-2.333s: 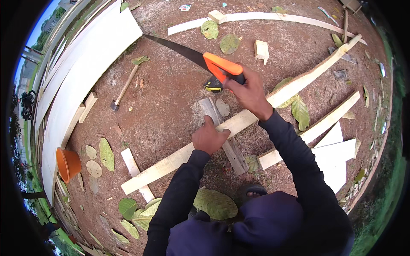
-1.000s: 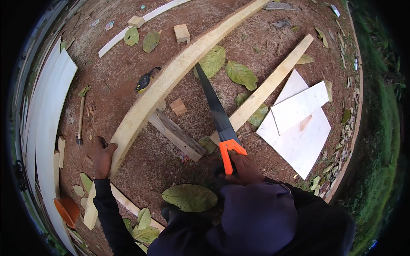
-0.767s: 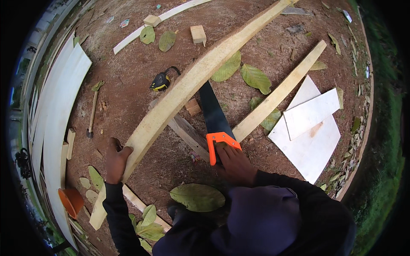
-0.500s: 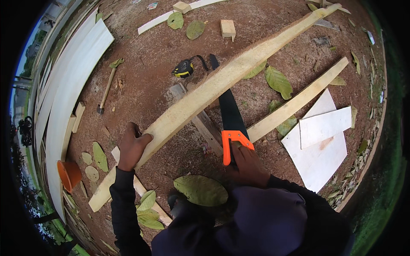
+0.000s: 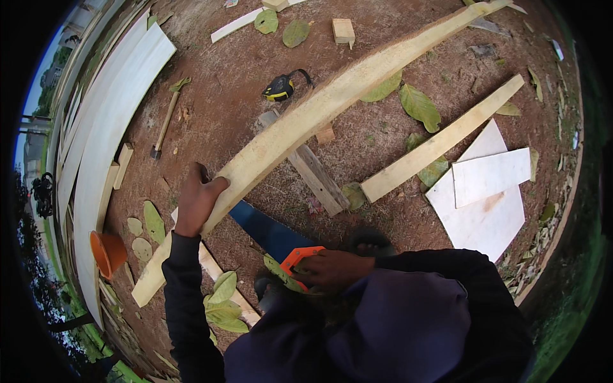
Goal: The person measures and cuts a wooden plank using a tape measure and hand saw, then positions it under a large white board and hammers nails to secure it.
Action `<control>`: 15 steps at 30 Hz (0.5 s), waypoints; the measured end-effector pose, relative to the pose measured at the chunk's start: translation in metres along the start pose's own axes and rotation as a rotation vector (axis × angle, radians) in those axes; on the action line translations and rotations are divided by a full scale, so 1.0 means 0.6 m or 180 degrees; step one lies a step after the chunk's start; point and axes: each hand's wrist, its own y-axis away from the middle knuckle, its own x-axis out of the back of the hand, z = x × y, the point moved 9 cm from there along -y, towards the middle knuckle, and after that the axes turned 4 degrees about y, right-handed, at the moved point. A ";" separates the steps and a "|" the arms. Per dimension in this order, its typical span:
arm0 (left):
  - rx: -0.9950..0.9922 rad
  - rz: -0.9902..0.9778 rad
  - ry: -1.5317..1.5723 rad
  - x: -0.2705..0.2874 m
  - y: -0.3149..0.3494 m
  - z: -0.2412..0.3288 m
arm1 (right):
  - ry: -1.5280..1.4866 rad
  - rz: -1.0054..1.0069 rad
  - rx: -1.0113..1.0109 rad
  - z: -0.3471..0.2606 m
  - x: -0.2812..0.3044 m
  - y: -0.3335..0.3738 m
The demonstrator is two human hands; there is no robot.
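Observation:
A long pale timber plank (image 5: 300, 127) runs diagonally from the lower left to the upper right, resting across shorter wood pieces. Near its lower left end my left hand (image 5: 199, 199) is closed over the plank, thumb on top. My right hand (image 5: 337, 269) is wrapped round the orange handle of a hand saw (image 5: 265, 231), low in front of my body. The saw's dark blade points up and left, its tip at the plank's near edge; whether the tip goes under the wood I cannot tell. A grey weathered wood piece (image 5: 317, 180) lies beneath the plank.
Beyond the plank lie a black and yellow tape measure (image 5: 278, 88) and a hammer (image 5: 167, 126). At left are white boards (image 5: 121, 127) and an orange bucket (image 5: 110, 254). A shorter timber (image 5: 447, 137) and white offcuts (image 5: 479, 210) lie at right, among large leaves.
My right hand has drawn the saw out from across the plank, down and left, and the blade has swung to point up-left. My left hand keeps its hold on the plank.

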 end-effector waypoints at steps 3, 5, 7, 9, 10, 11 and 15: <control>0.0024 0.0040 -0.0072 0.011 0.012 0.008 | 0.0416 0.0324 -0.0707 0.075 0.106 0.013; 0.0045 0.0068 -0.0157 0.015 0.016 0.012 | 0.1072 0.0436 -0.1701 0.177 0.191 0.088; 0.0097 0.0084 -0.0233 0.017 0.011 0.002 | 0.1738 0.0029 -0.2494 0.264 0.264 0.178; 0.0133 0.0105 -0.0254 0.015 0.010 -0.010 | 0.2206 -0.0808 -0.2950 0.307 0.317 0.232; 0.0139 0.0111 -0.0245 0.013 0.012 -0.013 | 0.2432 -0.1165 -0.3088 0.336 0.324 0.263; 0.0118 0.0103 -0.0214 0.008 0.010 -0.010 | 0.2991 -0.1130 -0.2953 0.365 0.330 0.300; 0.0221 0.0010 -0.0334 0.006 0.018 0.005 | 0.2683 -0.1138 -0.2446 0.456 0.331 0.376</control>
